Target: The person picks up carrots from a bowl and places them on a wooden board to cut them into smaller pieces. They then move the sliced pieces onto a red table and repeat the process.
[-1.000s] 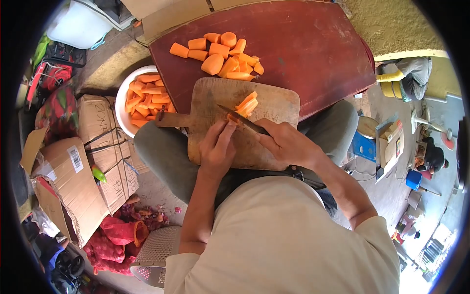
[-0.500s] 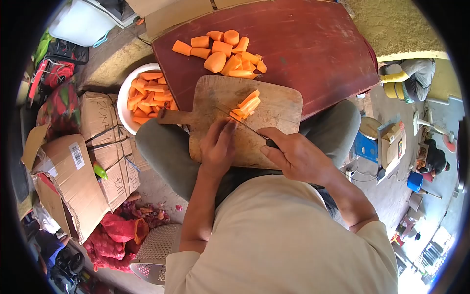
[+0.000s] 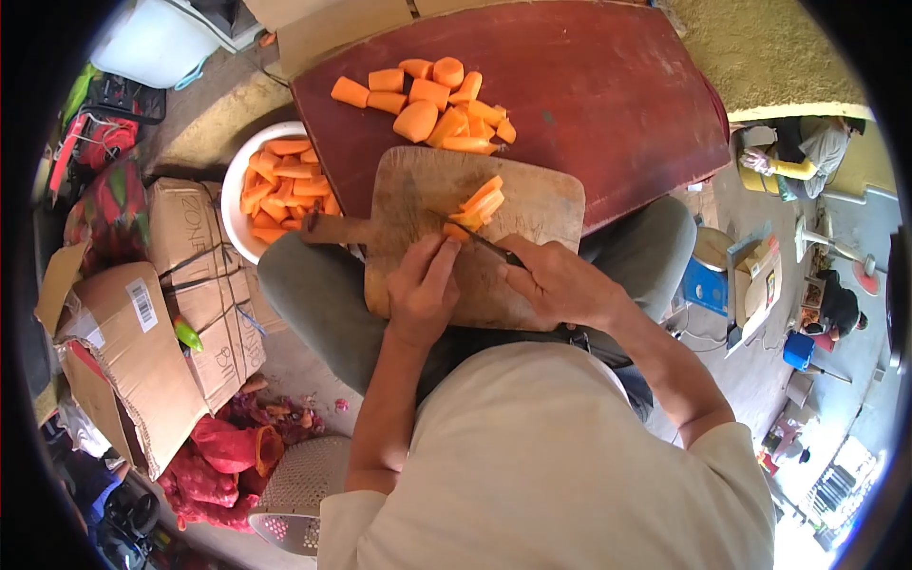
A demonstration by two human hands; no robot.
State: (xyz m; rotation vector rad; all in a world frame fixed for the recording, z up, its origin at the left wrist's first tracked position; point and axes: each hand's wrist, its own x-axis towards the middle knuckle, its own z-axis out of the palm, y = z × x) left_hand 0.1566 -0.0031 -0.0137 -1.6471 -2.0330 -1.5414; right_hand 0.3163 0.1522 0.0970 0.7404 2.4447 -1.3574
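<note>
Outdoors, on rough ground crowded with cardboard boxes (image 3: 142,323) and red mesh sacks (image 3: 218,465), I see a dark red worktop (image 3: 608,104) ahead of me with a heap of carrot chunks (image 3: 427,100) on its near left part. Over my lap lies a worn wooden cutting board (image 3: 532,199), its far edge resting on that worktop. My left hand (image 3: 421,290) presses down on the board, its fingers (image 3: 439,258) together and pinning a small carrot piece (image 3: 456,231) at their tips. My right hand (image 3: 560,283) is closed around the handle of a knife (image 3: 475,237) — the blade lies across the carrot piece just beside the left fingertips. Cut carrot sticks (image 3: 483,199) lie on the board just beyond the blade. Left of the board sits a white bowl (image 3: 233,185) holding more carrot sticks — close against my knee.
</note>
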